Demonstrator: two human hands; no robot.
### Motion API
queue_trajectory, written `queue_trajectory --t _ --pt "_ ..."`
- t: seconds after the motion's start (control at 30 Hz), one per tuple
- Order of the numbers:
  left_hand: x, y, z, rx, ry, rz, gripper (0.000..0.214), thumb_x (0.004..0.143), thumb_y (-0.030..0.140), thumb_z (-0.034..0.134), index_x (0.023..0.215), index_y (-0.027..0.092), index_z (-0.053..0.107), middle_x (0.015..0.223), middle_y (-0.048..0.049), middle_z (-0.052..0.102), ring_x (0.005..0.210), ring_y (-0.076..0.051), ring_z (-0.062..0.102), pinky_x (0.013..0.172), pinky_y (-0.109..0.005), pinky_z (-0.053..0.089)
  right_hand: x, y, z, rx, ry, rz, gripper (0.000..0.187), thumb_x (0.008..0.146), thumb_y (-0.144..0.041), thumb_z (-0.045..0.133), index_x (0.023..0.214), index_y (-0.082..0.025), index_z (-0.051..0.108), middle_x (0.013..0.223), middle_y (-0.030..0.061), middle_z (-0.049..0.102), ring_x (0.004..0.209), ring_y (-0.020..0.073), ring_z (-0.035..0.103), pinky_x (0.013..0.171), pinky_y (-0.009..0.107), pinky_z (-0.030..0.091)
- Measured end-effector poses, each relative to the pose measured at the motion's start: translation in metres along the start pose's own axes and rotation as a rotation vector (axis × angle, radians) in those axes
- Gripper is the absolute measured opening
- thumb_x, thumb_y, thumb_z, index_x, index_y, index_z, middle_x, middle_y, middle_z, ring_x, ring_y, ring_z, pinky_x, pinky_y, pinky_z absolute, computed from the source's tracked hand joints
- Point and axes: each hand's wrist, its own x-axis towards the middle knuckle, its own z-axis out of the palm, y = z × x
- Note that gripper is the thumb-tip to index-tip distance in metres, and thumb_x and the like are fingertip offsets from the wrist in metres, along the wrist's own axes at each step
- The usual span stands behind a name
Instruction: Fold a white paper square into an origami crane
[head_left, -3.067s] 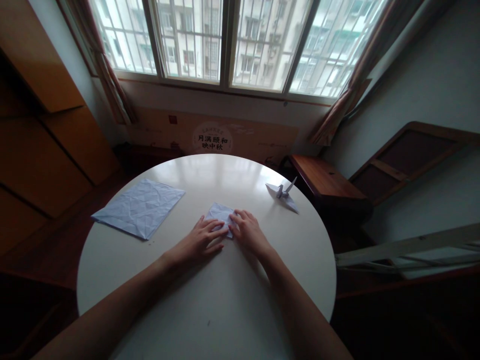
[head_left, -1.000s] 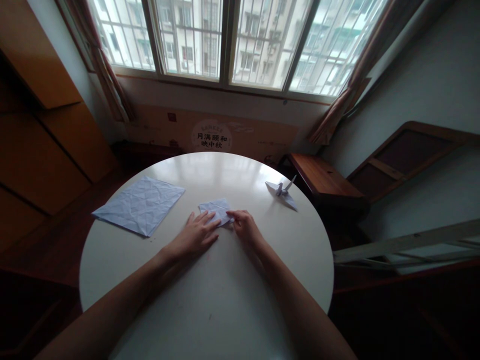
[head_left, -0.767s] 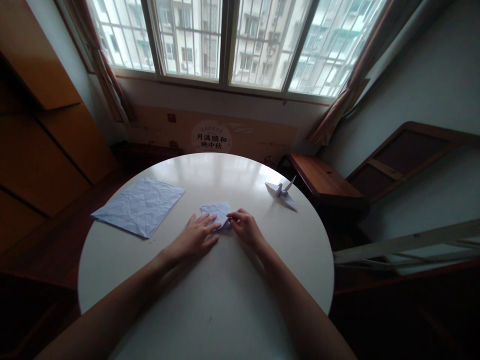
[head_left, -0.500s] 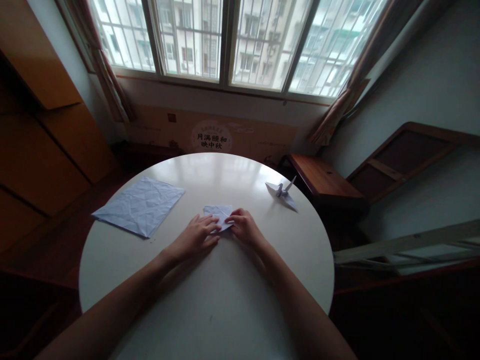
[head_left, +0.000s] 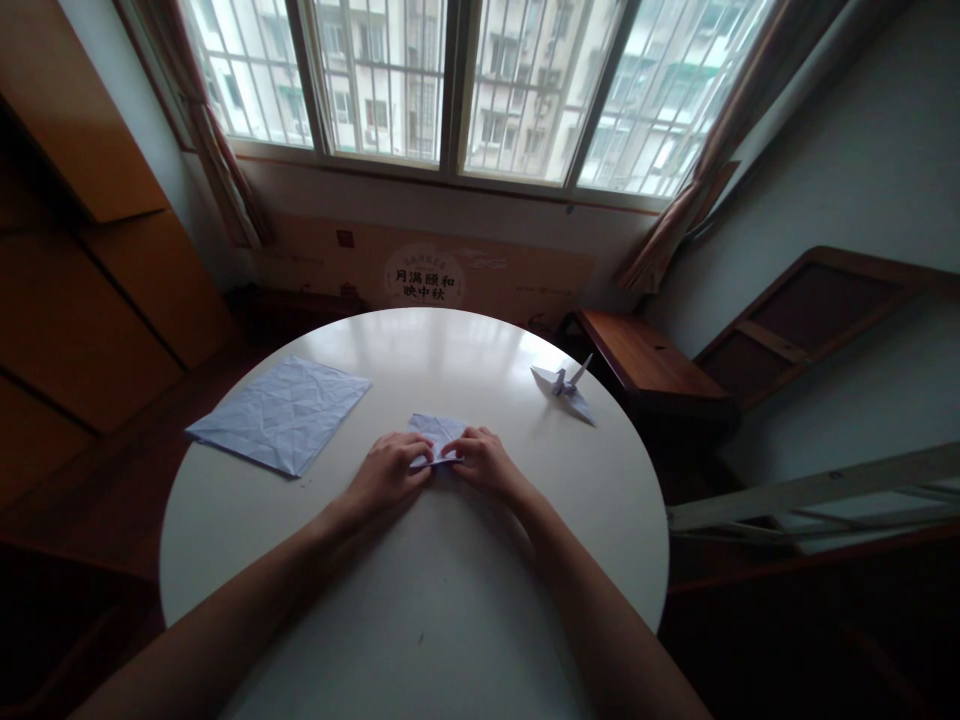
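Mid-frame, the left hand [head_left: 391, 466] and right hand [head_left: 484, 462] pinched the folded paper [head_left: 436, 427] by its lower edge — uneven finger pressure risked a skewed crease.

Both arms bare. Left arm crosses the left edge of the table [head_left: 450, 580], right arm crosses the right edge; forearms converge toward the middle. Left hand [head_left: 391, 468] and right hand [head_left: 486, 465] face each other, backs up, slight gap between fingertips. Fingers of each curl inward, drawn close to the thumb in a pinch.
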Motion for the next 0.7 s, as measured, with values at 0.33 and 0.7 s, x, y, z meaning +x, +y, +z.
queue_trajectory --t 0.33,0.7 --pt "0.001 0.001 0.000 0.032 -0.009 -0.001 0.008 0.081 0.018 0.062 0.085 0.023 0.067 0.104 -0.0017 0.070 0.101 -0.021 0.061 0.092 -0.035 0.045 -0.002 -0.009 -0.003 -0.031 -0.024 0.033 0.023 0.078 -0.016 0.068 0.096 -0.027 0.074 0.089 0.0025 0.065 0.089 0.0181 0.053 0.085 0.031 0.039" --pt "0.002 -0.007 0.000 0.175 0.031 -0.068 0.011 0.084 0.017 0.064 0.087 0.022 0.072 0.093 -0.0036 0.068 0.090 -0.021 0.059 0.081 -0.033 0.043 -0.002 -0.003 -0.006 -0.093 0.107 0.106 0.011 0.077 -0.012 0.070 0.080 -0.022 0.075 0.085 0.0051 0.068 0.091 0.0224 0.054 0.084 0.036 0.037"
